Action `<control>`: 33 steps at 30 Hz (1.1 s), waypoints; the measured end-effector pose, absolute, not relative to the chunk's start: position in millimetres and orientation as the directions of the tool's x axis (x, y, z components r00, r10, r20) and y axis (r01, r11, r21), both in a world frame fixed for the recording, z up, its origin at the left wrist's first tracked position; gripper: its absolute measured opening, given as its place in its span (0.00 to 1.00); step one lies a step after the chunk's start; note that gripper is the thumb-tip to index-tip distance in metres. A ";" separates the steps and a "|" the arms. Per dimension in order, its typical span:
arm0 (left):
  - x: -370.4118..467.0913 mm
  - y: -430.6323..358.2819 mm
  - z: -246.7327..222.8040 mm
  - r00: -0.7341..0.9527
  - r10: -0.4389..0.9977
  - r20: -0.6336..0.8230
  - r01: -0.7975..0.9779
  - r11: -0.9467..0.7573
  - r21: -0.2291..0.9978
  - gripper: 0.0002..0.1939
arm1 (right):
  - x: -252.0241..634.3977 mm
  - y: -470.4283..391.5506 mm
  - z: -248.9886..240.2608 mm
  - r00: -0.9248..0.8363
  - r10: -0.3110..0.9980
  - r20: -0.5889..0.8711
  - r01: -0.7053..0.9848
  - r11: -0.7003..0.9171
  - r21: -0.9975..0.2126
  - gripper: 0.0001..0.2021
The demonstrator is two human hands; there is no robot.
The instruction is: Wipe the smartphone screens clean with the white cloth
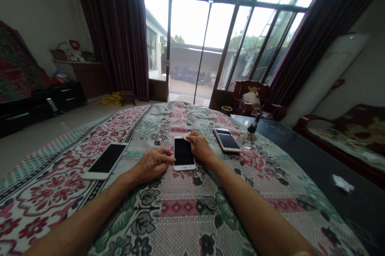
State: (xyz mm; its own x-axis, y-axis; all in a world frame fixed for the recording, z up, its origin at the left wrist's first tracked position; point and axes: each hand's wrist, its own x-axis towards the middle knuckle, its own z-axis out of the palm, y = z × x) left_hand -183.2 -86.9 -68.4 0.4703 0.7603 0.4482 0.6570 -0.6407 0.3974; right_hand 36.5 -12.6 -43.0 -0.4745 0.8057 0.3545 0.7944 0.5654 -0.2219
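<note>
A white smartphone [184, 154] with a dark screen lies face up on the patterned tablecloth in front of me. My left hand [155, 163] rests beside it, fingers apart, with fingertips touching its left edge. At the phone's upper right, my right hand [200, 147] presses a small white wad, which looks like tissue [187, 136], against the screen. The fingers of that hand are closed and cover most of the wad. Another white smartphone [107, 160] lies face up to the left. A third smartphone [227, 140], its screen reflecting light, lies to the right.
Beyond the third phone stands a small clear glass item [249, 140] with a dark top. The flowered tablecloth [180, 224] covers the table. A crumpled white tissue [343, 184] lies on a dark surface at right. Wooden chairs [252, 97] and glass doors are farther off.
</note>
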 end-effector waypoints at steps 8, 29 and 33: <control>-181.7 -88.8 -68.3 0.453 0.772 0.446 0.663 -0.626 0.410 0.16 | 48.0 -42.5 -46.2 -0.408 0.832 0.377 0.848 0.498 -0.181 0.13; -176.5 -94.1 -64.7 0.412 0.784 0.465 0.672 -0.606 0.426 0.13 | 47.4 -25.9 -52.3 -0.374 0.801 0.467 0.795 0.537 -0.284 0.13; -172.6 -93.9 -67.2 0.411 0.770 0.488 0.680 -0.616 0.399 0.11 | 47.3 -33.6 -50.1 -0.356 0.802 0.480 0.812 0.520 -0.267 0.13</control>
State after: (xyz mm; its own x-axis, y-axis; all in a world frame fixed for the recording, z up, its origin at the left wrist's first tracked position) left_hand -172.6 -93.9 -67.2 0.4109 0.7699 0.4882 0.6796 -0.6156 0.3989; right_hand 47.3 -33.6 -50.1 -0.3558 0.8021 0.4797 0.8116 0.5197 -0.2669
